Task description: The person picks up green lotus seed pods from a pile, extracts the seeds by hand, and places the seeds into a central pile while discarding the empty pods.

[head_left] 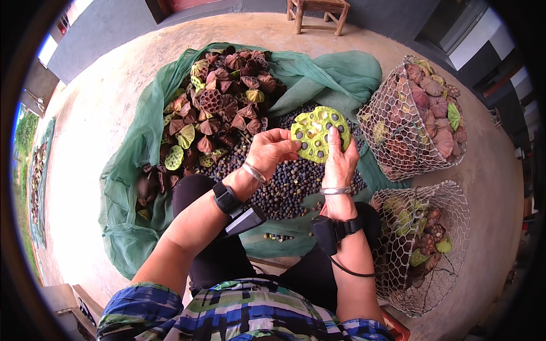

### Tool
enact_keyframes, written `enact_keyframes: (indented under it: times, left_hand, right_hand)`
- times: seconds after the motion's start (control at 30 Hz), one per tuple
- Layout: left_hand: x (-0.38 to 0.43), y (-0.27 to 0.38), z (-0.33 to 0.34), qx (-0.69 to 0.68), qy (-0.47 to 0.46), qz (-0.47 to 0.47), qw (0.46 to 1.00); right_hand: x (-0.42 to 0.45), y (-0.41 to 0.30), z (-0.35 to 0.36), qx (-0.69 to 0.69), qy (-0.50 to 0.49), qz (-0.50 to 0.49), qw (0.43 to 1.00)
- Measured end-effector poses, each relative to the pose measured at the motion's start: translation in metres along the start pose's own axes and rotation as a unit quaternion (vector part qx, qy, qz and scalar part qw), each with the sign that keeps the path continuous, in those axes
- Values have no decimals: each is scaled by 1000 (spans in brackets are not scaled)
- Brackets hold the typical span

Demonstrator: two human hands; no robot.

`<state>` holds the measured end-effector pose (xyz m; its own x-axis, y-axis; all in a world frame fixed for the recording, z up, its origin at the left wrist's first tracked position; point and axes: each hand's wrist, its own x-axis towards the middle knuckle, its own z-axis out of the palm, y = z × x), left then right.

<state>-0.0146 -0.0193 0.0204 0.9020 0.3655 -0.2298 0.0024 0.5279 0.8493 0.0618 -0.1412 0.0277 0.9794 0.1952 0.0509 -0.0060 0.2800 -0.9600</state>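
A green lotus seed pod (315,150) with dark seeds is held up in front of me, its flat face towards the camera and its upper left part torn. My right hand (342,153) grips its lower right side, thumb on the face. At its left rim, my left hand (277,149) has its fingertips pinched together, touching the edge; whether they hold a seed cannot be seen. Below both hands lie many loose dark lotus seeds (283,183) on a green mesh net (140,128). Beyond my left hand is a heap of brown and green lotus pods (228,106).
Two wire mesh baskets with lotus pods stand at the right, the upper basket (384,128) fuller than the lower basket (452,273). A wooden stool (320,5) stands by the far wall. More pods lie on another net (46,170) at the far left.
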Motion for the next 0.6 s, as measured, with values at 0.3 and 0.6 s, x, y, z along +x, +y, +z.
enact_keyframes:
  times: [0.3,0.6]
  left_hand:
    - [2,1,-10,-25,-12,56,998]
    - [-3,13,-12,-135,-151,-4,979]
  right_hand:
    - [-7,9,7,65,-66,33,995]
    - [5,17,-3,289,-178,343,876]
